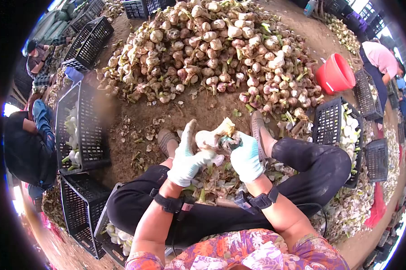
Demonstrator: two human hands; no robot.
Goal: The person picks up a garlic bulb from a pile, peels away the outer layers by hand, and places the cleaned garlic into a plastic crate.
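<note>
A garlic bulb (206, 140) with a cut, yellowish stem is held up in front of my knees. My left hand (186, 158), in a whitish glove, is closed around its left side, with the thumb below it. On the bulb's right, my right hand (248, 158) is closed, its gloved fingertips against the bulb and stem. Something dark grey (230, 143) shows at those fingertips; I cannot tell whether it is a tool or soiled glove. Loose skins and stem scraps (212, 182) cover the ground beneath both hands.
A large heap of garlic bulbs (212, 49) lies ahead. Black crates (83, 155) stand left, and another crate (327, 121) with trimmed white garlic stands right. A red bucket (334, 74) sits beside the heap. Other people work at left and at right (378, 56).
</note>
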